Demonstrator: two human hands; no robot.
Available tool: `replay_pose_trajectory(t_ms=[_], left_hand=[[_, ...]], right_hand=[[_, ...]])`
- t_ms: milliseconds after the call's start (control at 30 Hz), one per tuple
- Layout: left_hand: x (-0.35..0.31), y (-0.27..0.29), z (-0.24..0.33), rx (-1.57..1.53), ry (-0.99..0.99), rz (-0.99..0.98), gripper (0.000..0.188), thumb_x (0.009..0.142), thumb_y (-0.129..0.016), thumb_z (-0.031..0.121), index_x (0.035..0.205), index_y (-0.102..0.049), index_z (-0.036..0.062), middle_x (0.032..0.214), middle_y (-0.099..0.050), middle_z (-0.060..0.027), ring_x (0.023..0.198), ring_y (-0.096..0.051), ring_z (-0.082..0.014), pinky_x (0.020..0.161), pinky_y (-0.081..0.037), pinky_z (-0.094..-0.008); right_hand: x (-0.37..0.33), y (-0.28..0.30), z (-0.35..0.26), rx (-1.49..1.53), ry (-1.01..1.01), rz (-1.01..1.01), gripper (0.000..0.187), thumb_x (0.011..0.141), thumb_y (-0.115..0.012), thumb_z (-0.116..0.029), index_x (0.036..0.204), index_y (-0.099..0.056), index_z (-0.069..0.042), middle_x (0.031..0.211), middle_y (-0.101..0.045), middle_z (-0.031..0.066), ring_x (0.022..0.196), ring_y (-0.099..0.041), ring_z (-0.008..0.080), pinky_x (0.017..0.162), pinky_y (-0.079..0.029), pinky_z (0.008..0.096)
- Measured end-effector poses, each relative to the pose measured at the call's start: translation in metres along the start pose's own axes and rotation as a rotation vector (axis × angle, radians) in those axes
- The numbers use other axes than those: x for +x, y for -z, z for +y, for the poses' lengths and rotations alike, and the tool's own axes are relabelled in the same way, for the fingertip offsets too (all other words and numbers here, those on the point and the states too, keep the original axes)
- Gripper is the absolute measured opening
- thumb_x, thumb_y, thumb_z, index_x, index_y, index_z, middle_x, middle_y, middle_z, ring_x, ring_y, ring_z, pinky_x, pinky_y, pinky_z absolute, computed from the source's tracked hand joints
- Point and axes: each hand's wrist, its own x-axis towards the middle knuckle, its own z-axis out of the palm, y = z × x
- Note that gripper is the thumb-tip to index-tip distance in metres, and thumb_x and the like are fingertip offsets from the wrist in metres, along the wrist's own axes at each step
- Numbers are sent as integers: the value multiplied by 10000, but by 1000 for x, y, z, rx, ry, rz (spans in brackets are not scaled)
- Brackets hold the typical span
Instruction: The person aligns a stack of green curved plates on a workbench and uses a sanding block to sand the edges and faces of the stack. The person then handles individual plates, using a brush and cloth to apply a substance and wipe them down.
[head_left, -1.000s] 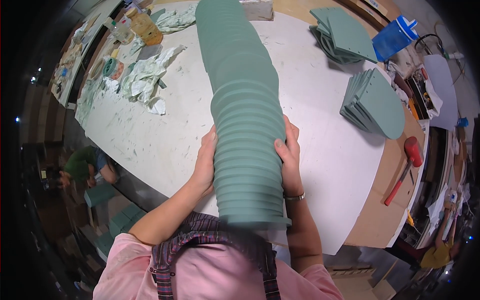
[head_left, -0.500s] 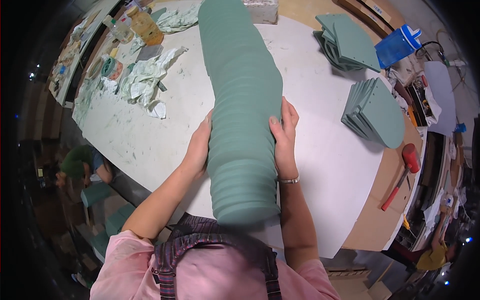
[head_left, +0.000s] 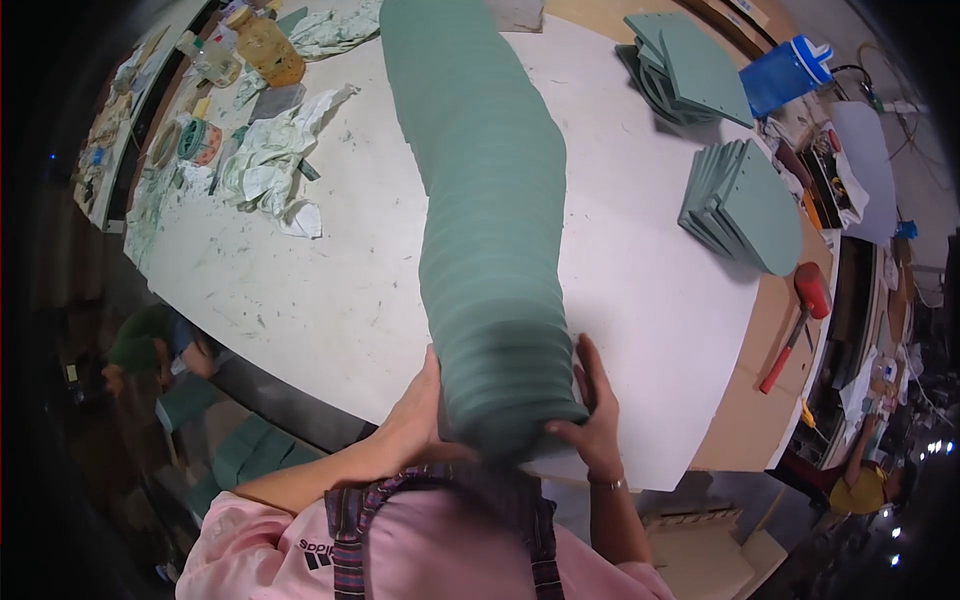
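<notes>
A long row of overlapping green boards (head_left: 490, 200) with rounded edges runs from the far edge of the table down to my body. Its near end is dark and blurred. My left hand (head_left: 412, 415) presses along the left side of that near end, some of its fingers hidden. On the opposite side, my right hand (head_left: 597, 415) holds the end boards, its thumb bent in at the near edge and its fingers stretched along the side. A band circles my right wrist.
Two smaller stacks of green boards, one far (head_left: 690, 75) and one nearer (head_left: 745, 205), stand at the right. Beyond them is a blue jug (head_left: 785, 78). A red mallet (head_left: 810, 292) lies on cardboard. Stained cloths (head_left: 270, 160) and a jar (head_left: 265, 48) are at left. Another person (head_left: 145, 345) is beyond the left edge.
Both my hands have slid toward me along the row, from its middle to its near end. The right hand's fingers have shifted onto the end boards.
</notes>
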Motion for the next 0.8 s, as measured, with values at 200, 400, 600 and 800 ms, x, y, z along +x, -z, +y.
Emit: replay_pose_trajectory(t_ms=[200,400,600,800], left_hand=[[9,1,-1,94,-63,111,1339,671,-939,309,1585,-39,-76,1443,-467,-343,1326,-502,-485,1106,-429,-473],[4,8,-19,248,-185,218,1189,758,-878,297,1583,-118,-97,1426,-464,-334,1281,-515,-485,1078,-444,-485],[-1,37,-38,159,-123,315,840,864,-759,255,1551,-366,-28,1401,-571,-265,1307,-554,-403,1123,-425,-442],[73,91,-40,-253,-125,635,488,1080,-542,244,1449,-490,-71,1388,-612,-177,1286,-575,-227,1105,-431,-345]], right_hand=[[26,-33,-31,-214,114,99,1377,519,-1000,-326,1606,-223,9,1516,-476,200,1379,-499,321,1149,-412,436],[34,-48,-26,-90,226,131,1270,667,-930,-403,1609,-198,33,1580,-392,221,1443,-415,339,1175,-359,448],[63,-8,-8,48,309,19,1047,945,-639,-555,1620,-133,65,1700,-160,239,1580,-168,336,1270,-153,424],[189,11,-39,156,281,52,873,1028,-504,-459,1618,-139,71,1713,-142,218,1595,-121,304,1280,-105,374]])
